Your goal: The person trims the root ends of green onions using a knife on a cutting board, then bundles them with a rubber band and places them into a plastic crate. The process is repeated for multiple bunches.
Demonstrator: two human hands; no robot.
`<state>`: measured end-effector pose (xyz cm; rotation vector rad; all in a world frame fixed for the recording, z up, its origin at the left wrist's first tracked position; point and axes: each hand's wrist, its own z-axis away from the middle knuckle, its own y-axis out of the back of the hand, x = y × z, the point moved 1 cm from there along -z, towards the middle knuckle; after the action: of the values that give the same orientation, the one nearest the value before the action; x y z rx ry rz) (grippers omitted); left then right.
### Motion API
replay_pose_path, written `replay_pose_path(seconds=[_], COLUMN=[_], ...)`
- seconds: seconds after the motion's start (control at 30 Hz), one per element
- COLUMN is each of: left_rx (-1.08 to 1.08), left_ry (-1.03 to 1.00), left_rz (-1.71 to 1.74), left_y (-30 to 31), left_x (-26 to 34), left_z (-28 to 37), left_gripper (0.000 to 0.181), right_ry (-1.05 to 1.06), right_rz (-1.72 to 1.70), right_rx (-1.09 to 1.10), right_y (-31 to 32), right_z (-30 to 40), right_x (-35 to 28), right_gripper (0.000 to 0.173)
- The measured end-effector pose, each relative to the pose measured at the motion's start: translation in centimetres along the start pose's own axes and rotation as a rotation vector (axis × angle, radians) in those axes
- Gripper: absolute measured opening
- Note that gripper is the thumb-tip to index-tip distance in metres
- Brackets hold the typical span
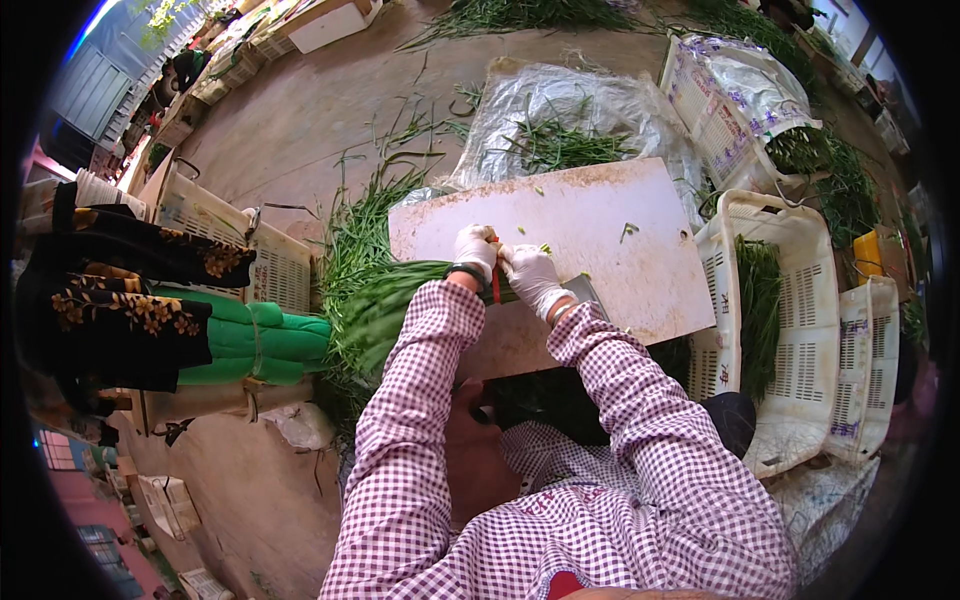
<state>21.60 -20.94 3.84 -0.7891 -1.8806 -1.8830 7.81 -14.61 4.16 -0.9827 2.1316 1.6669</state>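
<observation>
A bundle of long green stalks, likely garlic chives (401, 304), lies across the near left part of a stained, pale board (637, 232). A red tie band (496, 283) runs around the bundle near its cut end. My left hand (475, 249), in a white glove, pinches the band at the bundle's far side. Close beside it my right hand (531, 276), also gloved, is closed at the band, over the stalk ends; its fingertips are partly hidden. A flat metal blade (587, 294) shows on the board, partly under my right wrist.
Loose green stalks (360, 232) heap at the board's left, beside a green rolled bundle (255, 341) and dark flowered cloth (135, 307). White plastic crates (802, 300) with greens stand at right. Beyond the board lies a plastic sheet (502, 127) with stalks. Small clippings (628, 229) dot the board.
</observation>
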Motion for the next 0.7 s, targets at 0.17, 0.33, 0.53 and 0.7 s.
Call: replay_pose_path(seconds=[0.17,0.33,0.53,0.7], left_rx=[-0.167,-0.186,-0.179,-0.129], left_ry=[0.240,0.157,0.280,0.316], left_rz=[0.044,0.005,0.290,0.347], left_y=[-2.5,-3.0,-1.6,-1.6], left_x=[-4.3,-4.1,-0.5,-0.6], left_z=[-2.8,-1.3,2.6,2.5], left_gripper=[0.014,0.014,0.012,0.011], right_ry=[0.004,0.114,0.288,0.291], right_rz=[-0.028,0.027,0.077,0.072], right_rx=[0.023,0.133,0.319,0.292], right_y=[-1.3,-1.8,-2.0,-2.1], right_z=[-1.5,0.0,2.9,2.4], right_x=[0.2,0.6,0.7,0.3], right_gripper=[0.014,0.010,0.019,0.019])
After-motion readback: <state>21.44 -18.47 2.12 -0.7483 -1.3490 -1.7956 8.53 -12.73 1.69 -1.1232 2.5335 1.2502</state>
